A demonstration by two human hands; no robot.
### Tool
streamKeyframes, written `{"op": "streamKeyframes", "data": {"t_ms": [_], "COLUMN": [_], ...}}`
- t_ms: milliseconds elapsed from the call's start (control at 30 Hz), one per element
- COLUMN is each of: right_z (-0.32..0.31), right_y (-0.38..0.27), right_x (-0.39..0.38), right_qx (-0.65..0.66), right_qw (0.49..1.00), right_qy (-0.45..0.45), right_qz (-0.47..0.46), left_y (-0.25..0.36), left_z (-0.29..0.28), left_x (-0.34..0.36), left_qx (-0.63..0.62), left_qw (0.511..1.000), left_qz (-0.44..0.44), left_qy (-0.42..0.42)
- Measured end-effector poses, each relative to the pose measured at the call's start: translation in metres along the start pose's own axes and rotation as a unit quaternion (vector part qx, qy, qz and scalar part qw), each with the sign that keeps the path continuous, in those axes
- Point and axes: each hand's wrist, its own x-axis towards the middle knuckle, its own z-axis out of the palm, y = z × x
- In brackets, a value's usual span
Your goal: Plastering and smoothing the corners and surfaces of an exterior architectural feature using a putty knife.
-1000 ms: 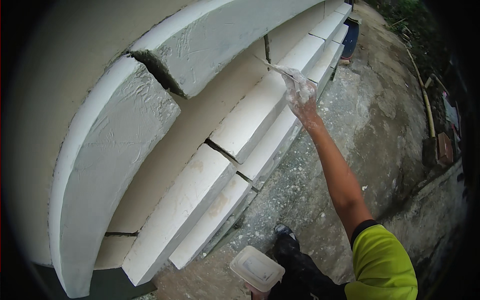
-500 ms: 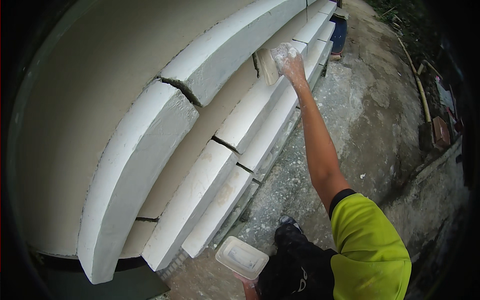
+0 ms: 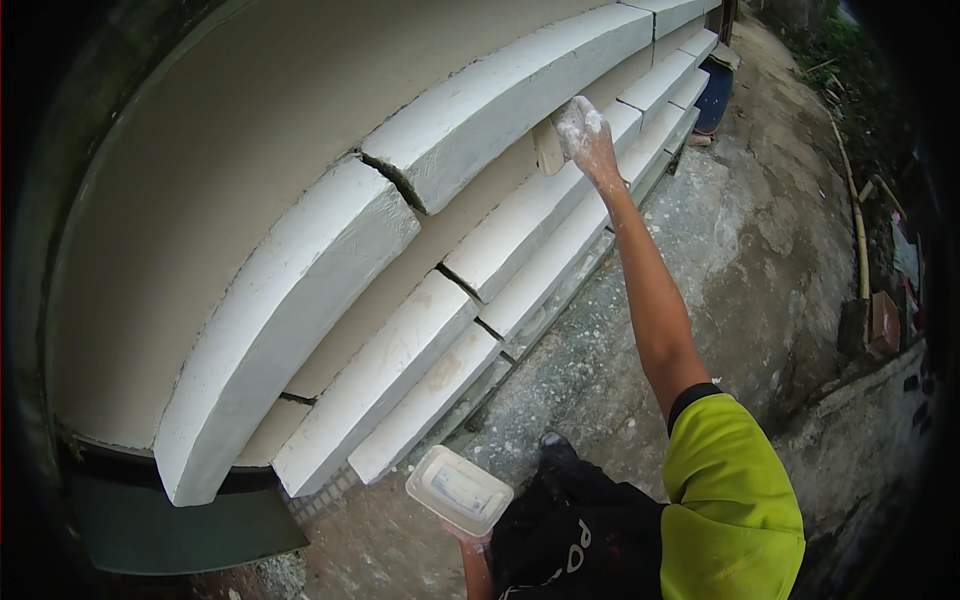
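Note:
My right hand (image 3: 583, 130), white with plaster, is closed round a flat cream-coloured piece (image 3: 548, 147), seen nearly edge-on. Its exact kind does not show. It sits at the beige wall strip between the thick upper white moulding (image 3: 540, 85) and the stepped white moulding (image 3: 520, 235) below; whether it touches the wall I cannot tell. Low in front of me, my left hand (image 3: 468, 537) grips a shallow rectangular plastic tub (image 3: 460, 490) from beneath, most fingers hidden. White and greyish residue covers the tub's bottom.
Dark open joints (image 3: 393, 182) split the mouldings. A blue drum (image 3: 714, 95) stands at the far end. Rough concrete ground (image 3: 740, 260) runs alongside, with a bamboo pole (image 3: 850, 220) and a reddish block (image 3: 884, 322) at right. A dark green panel (image 3: 180, 530) lies lower left.
My view has shifted, so the mouldings sit differently in the picture. The cream piece has turned more edge-on in my right hand. My left hand still holds the tub.

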Motion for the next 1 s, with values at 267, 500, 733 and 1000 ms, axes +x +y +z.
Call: {"op": "streamKeyframes", "data": {"t_ms": [267,500,733,1000], "right_z": [-0.002,0.059,0.071,0.084], "right_y": [-0.117,-0.239,-0.311,-0.363], "right_x": [-0.056,-0.147,-0.221,-0.256], "right_qx": [0.296,0.068,0.252,0.245], "right_qw": [0.925,0.996,0.961,0.955], "right_qy": [-0.049,-0.056,-0.099,-0.168], "right_qz": [0.232,0.027,-0.046,-0.001], "left_y": [0.018,0.049,0.101,0.142], "left_z": [0.018,0.019,0.002,-0.048], "left_x": [-0.014,-0.024,-0.044,-0.047], "left_qx": [-0.053,-0.076,-0.050,-0.054], "left_qw": [0.995,0.992,0.996,0.995], "left_qz": [0.078,0.099,0.070,0.075], "left_qy": [0.039,0.025,-0.031,0.030]}}
